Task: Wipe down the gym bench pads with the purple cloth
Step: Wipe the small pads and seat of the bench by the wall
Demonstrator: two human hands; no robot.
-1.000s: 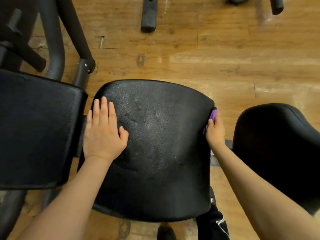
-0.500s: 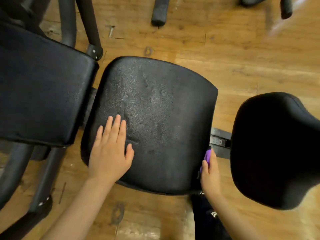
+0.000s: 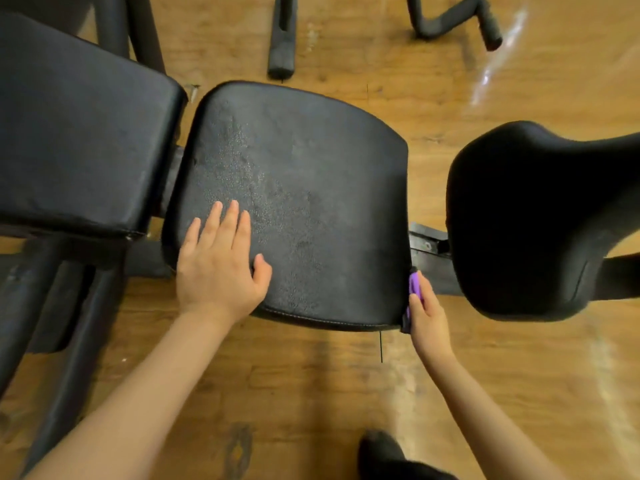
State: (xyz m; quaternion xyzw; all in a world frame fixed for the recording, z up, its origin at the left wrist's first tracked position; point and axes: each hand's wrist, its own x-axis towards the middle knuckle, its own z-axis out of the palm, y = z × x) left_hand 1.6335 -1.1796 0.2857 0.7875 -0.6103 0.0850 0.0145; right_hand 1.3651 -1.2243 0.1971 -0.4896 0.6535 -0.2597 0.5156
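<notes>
L hand (image 3: 218,268) lay flat, open, on seat pad (image 3: 304,188); R hand (image 3: 427,315) pinched purple cloth (image 3: 414,285) vs pad's side edge. Risk: small wad could slip from grip, skipping top.

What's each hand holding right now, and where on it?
The right hand holds the purple cloth bunched against the middle pad's right edge. The left hand holds nothing, resting flat on that pad.

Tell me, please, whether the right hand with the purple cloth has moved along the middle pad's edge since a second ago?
Yes. The right hand with the purple cloth slid down the middle pad's right edge toward its near corner.
</notes>
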